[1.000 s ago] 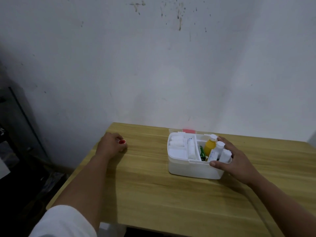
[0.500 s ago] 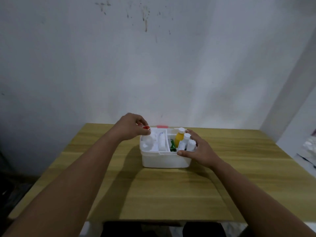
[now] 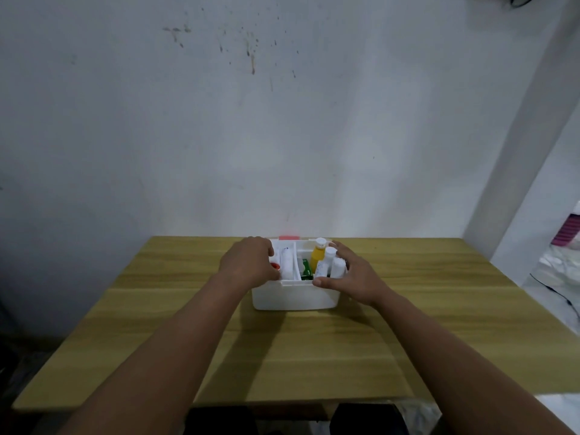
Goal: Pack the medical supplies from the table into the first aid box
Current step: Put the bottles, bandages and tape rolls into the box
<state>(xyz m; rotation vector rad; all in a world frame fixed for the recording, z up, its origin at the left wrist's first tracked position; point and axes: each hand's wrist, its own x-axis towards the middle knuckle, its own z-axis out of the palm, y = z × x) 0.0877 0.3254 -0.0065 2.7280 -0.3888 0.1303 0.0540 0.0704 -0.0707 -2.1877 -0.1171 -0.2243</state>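
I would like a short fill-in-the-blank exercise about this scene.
1. The box stands on a ____ table.
2. The tallest bottle has a ____ body.
3. The left hand holds a small item with a ____ cap.
4. The right hand rests on the box's ____ side.

Missing words: wooden; yellow; red; right

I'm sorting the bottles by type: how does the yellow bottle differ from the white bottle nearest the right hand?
The yellow bottle has a yellow body under a white cap; the white bottle is white all over. The yellow bottle stands farther back, the white bottle nearer the front, beside the right hand. Both stand upright in the first aid box.
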